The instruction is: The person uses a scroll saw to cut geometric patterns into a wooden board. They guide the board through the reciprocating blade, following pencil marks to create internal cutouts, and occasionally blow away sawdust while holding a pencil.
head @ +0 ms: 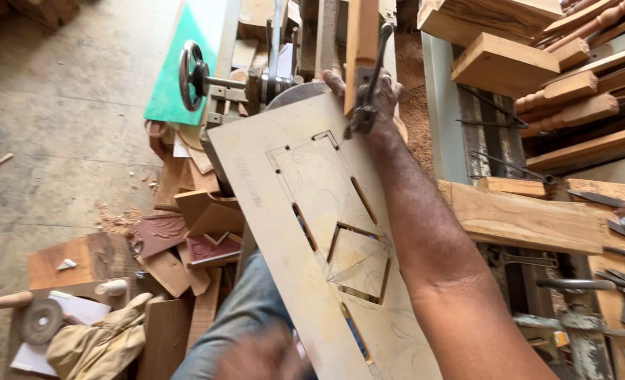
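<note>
Up at the saw, the right hand curls its fingers over the far edge of the thin board, steadying the slotted panel beside the blade. The left hand is a blur at the bottom; its grip can't be told.

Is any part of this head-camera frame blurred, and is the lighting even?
Head view: the left hand at the bottom edge is smeared by motion blur; the right hand and the cut-out plywood panel are sharp; daylight is soft and even, brightest on the concrete floor, no harsh glare.
</note>
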